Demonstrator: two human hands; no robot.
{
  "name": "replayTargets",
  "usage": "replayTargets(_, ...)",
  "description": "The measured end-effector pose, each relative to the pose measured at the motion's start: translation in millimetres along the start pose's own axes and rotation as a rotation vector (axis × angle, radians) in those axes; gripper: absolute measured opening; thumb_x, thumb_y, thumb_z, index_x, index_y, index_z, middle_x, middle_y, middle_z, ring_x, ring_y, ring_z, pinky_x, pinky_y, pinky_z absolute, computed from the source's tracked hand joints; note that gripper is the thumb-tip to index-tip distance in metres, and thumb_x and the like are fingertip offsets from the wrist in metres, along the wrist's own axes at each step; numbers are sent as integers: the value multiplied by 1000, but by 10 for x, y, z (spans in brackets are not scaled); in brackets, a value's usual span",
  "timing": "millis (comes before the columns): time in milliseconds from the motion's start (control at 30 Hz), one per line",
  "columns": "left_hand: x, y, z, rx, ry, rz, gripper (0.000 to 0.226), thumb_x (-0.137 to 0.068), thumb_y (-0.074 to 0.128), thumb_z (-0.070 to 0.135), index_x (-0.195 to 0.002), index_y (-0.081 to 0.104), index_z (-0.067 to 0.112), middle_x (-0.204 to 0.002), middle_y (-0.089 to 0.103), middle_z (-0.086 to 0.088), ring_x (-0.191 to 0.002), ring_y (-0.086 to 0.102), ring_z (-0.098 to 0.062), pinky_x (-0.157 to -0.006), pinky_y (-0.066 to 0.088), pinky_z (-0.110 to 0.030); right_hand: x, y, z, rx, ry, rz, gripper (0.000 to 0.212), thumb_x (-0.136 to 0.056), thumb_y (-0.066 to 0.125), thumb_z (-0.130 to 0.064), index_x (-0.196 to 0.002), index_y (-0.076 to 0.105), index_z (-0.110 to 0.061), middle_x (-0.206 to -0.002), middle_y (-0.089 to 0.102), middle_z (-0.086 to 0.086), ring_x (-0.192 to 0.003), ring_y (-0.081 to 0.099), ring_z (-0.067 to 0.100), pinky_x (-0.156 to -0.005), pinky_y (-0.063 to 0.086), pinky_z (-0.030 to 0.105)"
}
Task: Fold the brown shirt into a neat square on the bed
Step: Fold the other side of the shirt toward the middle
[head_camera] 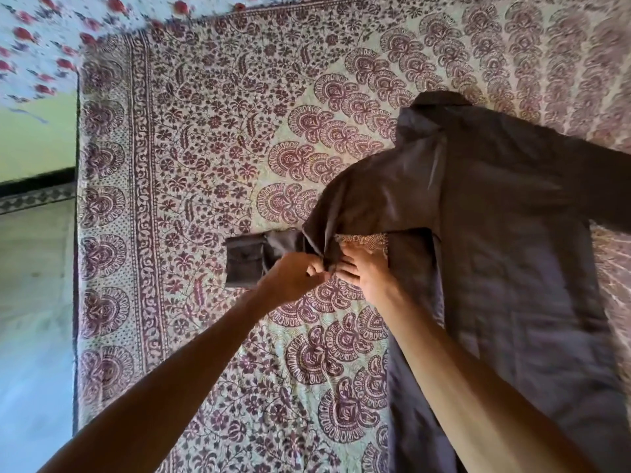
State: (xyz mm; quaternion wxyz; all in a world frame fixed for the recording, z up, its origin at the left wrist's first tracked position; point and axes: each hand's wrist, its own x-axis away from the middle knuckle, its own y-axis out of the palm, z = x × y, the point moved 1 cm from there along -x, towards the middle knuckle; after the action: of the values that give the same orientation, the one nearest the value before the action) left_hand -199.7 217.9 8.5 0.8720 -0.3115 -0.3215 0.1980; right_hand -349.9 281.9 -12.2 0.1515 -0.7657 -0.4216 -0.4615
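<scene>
The brown shirt (505,233) lies spread out on the right half of the bed (211,148), collar toward the far side. Its left sleeve reaches leftward, ending in a cuff (244,261) that lies flat on the bedspread. My left hand (293,278) pinches the sleeve's lower edge near the armpit. My right hand (362,268) grips the same fold of fabric just beside it, fingers pressed down on the cloth. The shirt's right sleeve runs off the right edge of the view.
The bed is covered with a cream bedspread printed in maroon paisley and flowers. Its left edge (76,233) drops to a pale floor (34,302). A floral sheet or pillow (51,35) lies at the far left corner.
</scene>
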Motion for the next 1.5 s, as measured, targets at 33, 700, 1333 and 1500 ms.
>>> replayTargets(33, -34, -4, 6, -94, -6, 2, 21, -96, 55, 17, -110, 65, 5, -110, 68, -10, -87, 66, -17, -70, 46, -13, 13, -8, 8, -15, 24, 37, 21, -98, 53, -12, -116, 61, -4, -117, 67, 17, -93, 67, 25, -92, 52, 41)
replayTargets(700, 1079, 371, 367, 964, -484, -416, 18, -88, 64, 18, -105, 64, 13, -99, 65, -6, -84, 57, -19, -74, 42, -31, 1166, -466, 717, -26, -135, 13, 41, -78, 76, -42, -114, 66, -25, -104, 74, -8, -91, 68, 9, -69, 50, 25)
replayTargets(1333, 1326, 1597, 1630, 1138, -408, -437, 22, -89, 65, 10, -110, 63, 10, -95, 70, -3, -80, 69, -11, -71, 58, -27, 2038, -1770, 1038, 575, -583, 498, 31, -82, 67, -20, -111, 70, -10, -106, 72, -4, -99, 67, 9, -86, 50, 25)
replayTargets(1500, 1281, 1861, 1758, 1036, -534, -454, 3, -93, 59, 10, -92, 62, 11, -71, 70, 4, -64, 67, -8, -71, 59, -28, 1898, -2015, 1177, 513, -288, 530, 12, -84, 65, -11, -93, 71, -5, -82, 72, 8, -82, 68, 27, -70, 52, 35)
